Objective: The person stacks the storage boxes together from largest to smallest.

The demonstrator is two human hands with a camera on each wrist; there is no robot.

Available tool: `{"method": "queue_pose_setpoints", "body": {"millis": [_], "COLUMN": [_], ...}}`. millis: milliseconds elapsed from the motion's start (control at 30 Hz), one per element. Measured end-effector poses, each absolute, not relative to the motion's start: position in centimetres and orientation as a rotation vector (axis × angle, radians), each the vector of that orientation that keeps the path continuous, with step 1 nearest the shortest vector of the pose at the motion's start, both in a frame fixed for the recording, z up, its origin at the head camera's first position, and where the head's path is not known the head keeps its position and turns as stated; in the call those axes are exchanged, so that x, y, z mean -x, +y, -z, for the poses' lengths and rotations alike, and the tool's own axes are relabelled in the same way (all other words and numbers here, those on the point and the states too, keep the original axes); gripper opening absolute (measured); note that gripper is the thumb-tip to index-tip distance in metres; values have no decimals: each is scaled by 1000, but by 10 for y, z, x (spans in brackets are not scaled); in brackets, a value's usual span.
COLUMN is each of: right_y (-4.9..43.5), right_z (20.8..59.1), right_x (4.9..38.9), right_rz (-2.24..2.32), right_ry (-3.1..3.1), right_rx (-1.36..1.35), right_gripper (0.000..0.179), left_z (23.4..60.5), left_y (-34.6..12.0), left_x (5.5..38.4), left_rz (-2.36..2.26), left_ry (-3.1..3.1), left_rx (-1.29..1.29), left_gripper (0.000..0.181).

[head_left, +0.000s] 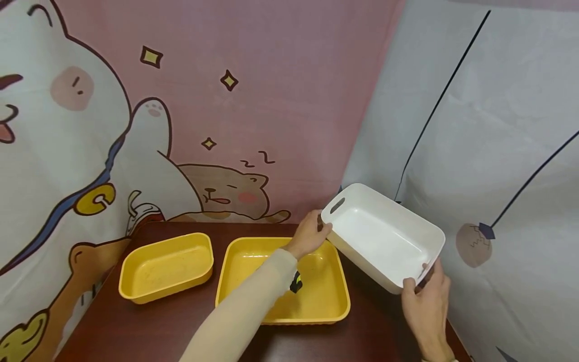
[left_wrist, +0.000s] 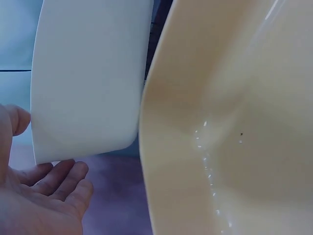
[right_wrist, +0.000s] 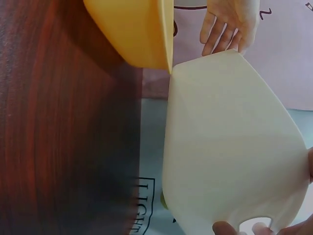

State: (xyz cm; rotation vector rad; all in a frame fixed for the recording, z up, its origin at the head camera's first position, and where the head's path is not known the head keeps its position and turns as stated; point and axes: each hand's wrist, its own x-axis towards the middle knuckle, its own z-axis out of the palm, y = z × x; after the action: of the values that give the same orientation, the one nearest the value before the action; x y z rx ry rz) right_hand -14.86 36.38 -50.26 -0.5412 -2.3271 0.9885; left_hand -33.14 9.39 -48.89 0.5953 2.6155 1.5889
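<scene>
A white rectangular bin [head_left: 380, 236] with a handle slot at each end hangs tilted over the right side of the table, between both hands. My left hand [head_left: 309, 235] grips its far left end near the slot, thumb at the rim. At the near right end my right hand [head_left: 427, 301] holds the rim, thumb on top; in the right wrist view, fingertips [right_wrist: 224, 228] show at the handle slot. The bin's outer wall [left_wrist: 93, 78] stands beside the large yellow bin [left_wrist: 234, 98] in the left wrist view. Nothing lies inside the white bin.
The large yellow bin lies in the middle of the dark red wooden table [head_left: 149, 332], under my left forearm. A smaller yellow bin [head_left: 167, 271] sits to its left. A cartoon-printed cloth [head_left: 280, 100] hangs behind the table and along its sides.
</scene>
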Motion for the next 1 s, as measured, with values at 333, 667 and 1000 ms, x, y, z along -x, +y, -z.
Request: {"method": "queue_pose_setpoints", "body": {"millis": [333,667,1000], "right_y": [359,348,334], "right_z": [496,490,482], "right_x": [148,144,143], "right_rz": [-1008,-1082,-1105], "right_ry": [-2310,-2292,-2291], "right_rx": [513,476,413], "right_gripper": [87,80,77], "left_z": [474,466,462], "left_y": [77,56,31], "left_x": [325,319,309], "left_rz": [-1702,-1765,-1766], "left_ry": [2593,2626,2668], "left_rx": [-618,-571,-508], "left_gripper": [55,40,41]}}
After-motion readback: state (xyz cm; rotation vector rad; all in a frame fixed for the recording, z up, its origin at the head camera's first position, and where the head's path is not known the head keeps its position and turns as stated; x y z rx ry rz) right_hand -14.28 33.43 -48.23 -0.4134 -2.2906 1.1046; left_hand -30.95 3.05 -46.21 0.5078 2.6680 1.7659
